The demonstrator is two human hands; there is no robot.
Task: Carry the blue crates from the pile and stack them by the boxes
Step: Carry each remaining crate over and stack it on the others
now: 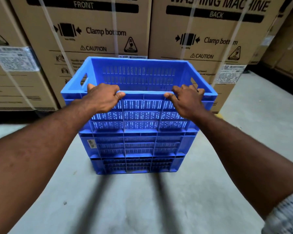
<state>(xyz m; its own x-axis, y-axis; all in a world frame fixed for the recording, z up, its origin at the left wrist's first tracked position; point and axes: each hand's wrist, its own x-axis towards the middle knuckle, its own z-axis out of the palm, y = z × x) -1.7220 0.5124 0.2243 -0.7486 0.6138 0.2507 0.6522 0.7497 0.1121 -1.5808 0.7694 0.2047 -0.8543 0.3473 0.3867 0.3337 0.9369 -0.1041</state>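
fingers of both hands curled over top crate near rim.

Left cardboard box: "FRONT" in white on black band; "Clamp bottom" beside clamp pictogram; "CAUTION" with warning triangle. Right cardboard box: "WASHING MACHINE", top cut off; "BACK" on black band; "Clamp bottom"; "CAUTION". White shipping labels and small sticker on lower blue crate: print illegible.
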